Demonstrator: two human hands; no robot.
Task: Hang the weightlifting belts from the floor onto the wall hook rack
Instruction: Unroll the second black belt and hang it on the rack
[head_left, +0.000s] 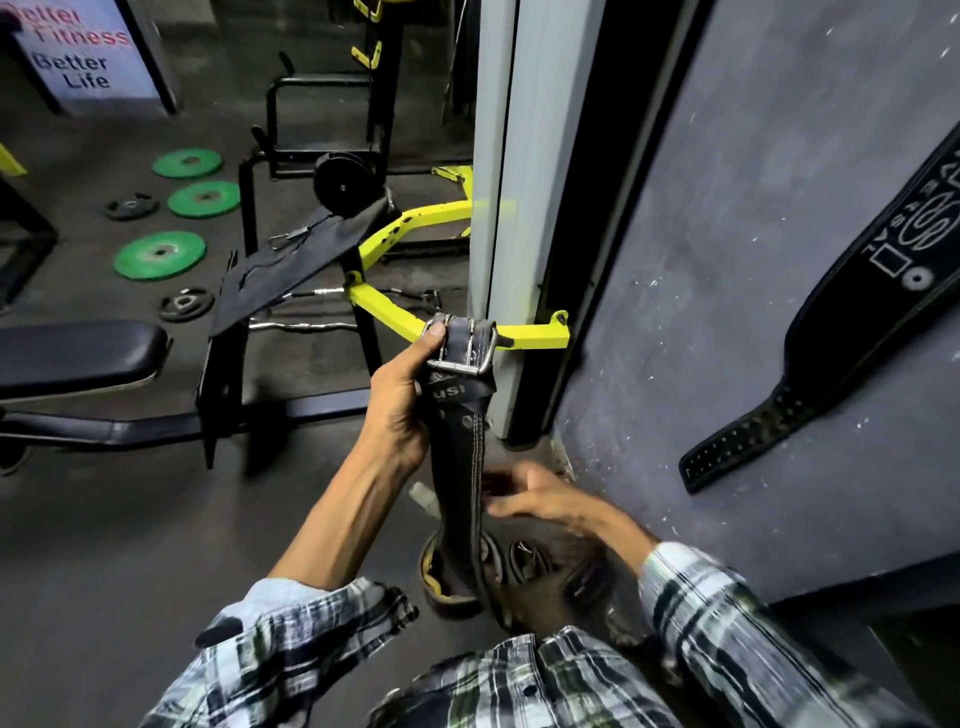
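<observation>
My left hand (402, 400) grips a worn black weightlifting belt (462, 467) just below its metal buckle (460, 345), holding it up so the strap hangs down to the floor. The belt's lower end curls on the floor by a pile of other belts (524, 561). My right hand (540, 496) is blurred, fingers spread, right beside the hanging strap, holding nothing. A wide black belt (852, 306) with white lettering hangs on the grey wall at the right; its hook is out of view.
A grey pillar (511, 156) with a yellow machine frame (395, 312) stands just ahead. A black bench (78, 353) sits at left. Green weight plates (160, 254) and black plates lie on the dark floor further back. The grey wall (727, 260) runs along the right.
</observation>
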